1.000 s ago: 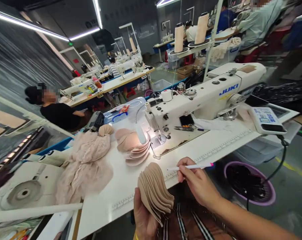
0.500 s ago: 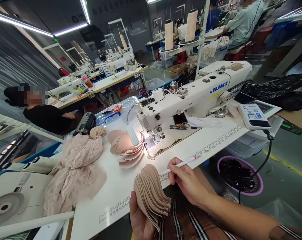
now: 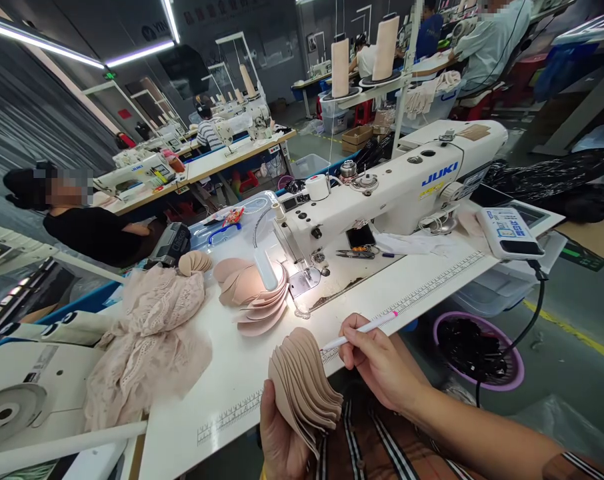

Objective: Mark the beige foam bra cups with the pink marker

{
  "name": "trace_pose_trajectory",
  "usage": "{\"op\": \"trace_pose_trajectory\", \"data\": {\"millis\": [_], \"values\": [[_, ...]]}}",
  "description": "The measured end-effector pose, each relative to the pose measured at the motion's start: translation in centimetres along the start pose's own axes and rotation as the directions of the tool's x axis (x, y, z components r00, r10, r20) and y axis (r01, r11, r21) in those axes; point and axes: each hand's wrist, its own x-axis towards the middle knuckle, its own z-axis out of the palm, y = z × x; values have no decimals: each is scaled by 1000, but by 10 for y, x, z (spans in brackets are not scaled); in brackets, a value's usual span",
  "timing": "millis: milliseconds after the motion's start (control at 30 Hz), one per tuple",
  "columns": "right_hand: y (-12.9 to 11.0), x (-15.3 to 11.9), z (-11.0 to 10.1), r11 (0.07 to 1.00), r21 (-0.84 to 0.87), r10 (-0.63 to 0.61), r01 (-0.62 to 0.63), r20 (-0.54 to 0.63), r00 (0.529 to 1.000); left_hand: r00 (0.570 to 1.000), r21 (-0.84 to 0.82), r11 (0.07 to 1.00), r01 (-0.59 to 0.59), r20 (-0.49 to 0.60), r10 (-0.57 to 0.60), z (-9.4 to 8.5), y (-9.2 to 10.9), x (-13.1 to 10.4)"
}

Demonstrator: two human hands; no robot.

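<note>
My left hand [image 3: 281, 433] grips a fanned stack of beige bra cup pads [image 3: 305, 383] at the table's front edge, thumb on the near side and the other fingers mostly hidden beneath. A white pen [image 3: 365, 329] with a pink end is pinched in my right hand [image 3: 369, 357]. Its tip is close to the stack's right edge; whether it touches I cannot tell. Beyond the stack, more pinkish cup pads [image 3: 262, 323] lie in a loose pile left of the sewing machine's needle plate [image 3: 305, 283].
A white sewing machine [image 3: 382, 193] stands across the table [image 3: 222, 387]. Thread snips [image 3: 356, 254] lie on its bed. Lace fabric [image 3: 157, 333] is heaped at left, with a small stack of pads [image 3: 195, 263] behind it. A purple basket [image 3: 515, 373] sits on the floor at right. Other people work farther back.
The right hand and pen have shifted very slightly to the right. The left hand and its stack look nearly the same, and the view has moved a little.
</note>
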Motion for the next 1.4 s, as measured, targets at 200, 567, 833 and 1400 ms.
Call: {"op": "trace_pose_trajectory", "data": {"millis": [200,567,833,1400], "values": [[3,-3,0,998,-58,-17,20,51,999,998,2,1000,13,54,-14,2,-1,2],[0,-5,-2,989,-132,-57,69,93,994,997,17,999,27,71,-28,10,0,5],[6,-7,-5,985,-138,-83,103,144,986,997,17,1000,13,71,-14,4,-1,2],[13,-9,-8,975,-184,-87,123,189,978,998,14,999,43,-42,-43,-4,-1,-4]]}}
